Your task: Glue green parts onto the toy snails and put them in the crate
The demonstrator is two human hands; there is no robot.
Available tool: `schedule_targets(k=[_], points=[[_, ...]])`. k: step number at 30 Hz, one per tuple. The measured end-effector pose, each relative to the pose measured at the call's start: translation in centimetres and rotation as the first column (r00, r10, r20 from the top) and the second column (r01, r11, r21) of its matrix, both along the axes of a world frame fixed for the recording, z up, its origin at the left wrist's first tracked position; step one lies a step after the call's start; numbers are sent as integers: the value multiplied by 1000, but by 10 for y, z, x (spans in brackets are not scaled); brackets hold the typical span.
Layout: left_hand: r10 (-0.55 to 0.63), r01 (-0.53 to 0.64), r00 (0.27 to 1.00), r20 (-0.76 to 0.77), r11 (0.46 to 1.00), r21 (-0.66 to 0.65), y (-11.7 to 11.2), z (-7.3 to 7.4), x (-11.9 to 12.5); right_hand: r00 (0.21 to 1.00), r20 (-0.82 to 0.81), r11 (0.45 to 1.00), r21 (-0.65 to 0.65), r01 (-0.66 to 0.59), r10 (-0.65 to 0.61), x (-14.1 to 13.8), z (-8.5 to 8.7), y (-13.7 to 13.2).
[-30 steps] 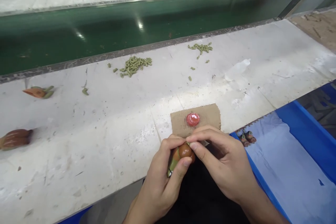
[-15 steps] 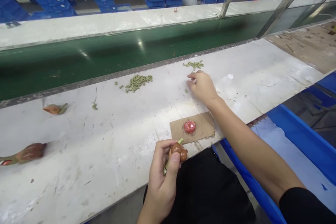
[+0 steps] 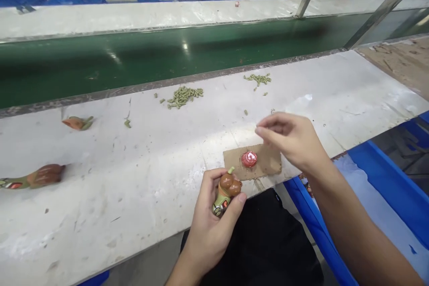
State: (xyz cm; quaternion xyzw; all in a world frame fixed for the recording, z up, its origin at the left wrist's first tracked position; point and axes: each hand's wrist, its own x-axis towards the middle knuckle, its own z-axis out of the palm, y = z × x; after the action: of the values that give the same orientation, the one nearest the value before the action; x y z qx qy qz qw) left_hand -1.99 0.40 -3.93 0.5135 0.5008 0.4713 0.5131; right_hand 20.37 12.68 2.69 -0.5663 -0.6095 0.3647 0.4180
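My left grip [image 3: 209,228] is wrapped round a brown-and-green figurine [image 3: 226,191] at the near edge of the bench [image 3: 161,147]; pale green stub [image 3: 231,170] sticking up from its rounded brown end. My right grip [image 3: 295,140] is narrow, thumb and index tips close, by the cardboard [image 3: 270,161]'s far right corner; can't tell if anything's pinched. Cardboard sits along the near edge, glossy red blob [image 3: 249,159] on top. Bigger heap of green pieces [image 3: 184,96] near the far edge, smaller heap [image 3: 260,79] right of it. Second figurine [image 3: 47,175] lies well left along the bench. Blue crate [image 3: 385,174] below the near edge, right side.
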Motion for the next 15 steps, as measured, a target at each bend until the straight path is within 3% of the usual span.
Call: schedule_targets(k=[4, 9, 12, 15], points=[[-48, 71, 989, -140, 984, 164, 2, 1, 12, 978, -210, 990, -136, -48, 19, 0, -2, -48], [-35, 97, 962, -269, 971, 219, 5, 3, 21, 969, -248, 990, -139, -16, -19, -2, -10, -59], [-8, 78, 956, -294, 971, 227, 5, -2, 23, 977, -209, 987, -141, -73, 43, -4, -11, -55], [26, 53, 954, -298, 965, 255, 2, -8, 24, 997, -15, 994, -73, -81, 81, -6, -8, -53]])
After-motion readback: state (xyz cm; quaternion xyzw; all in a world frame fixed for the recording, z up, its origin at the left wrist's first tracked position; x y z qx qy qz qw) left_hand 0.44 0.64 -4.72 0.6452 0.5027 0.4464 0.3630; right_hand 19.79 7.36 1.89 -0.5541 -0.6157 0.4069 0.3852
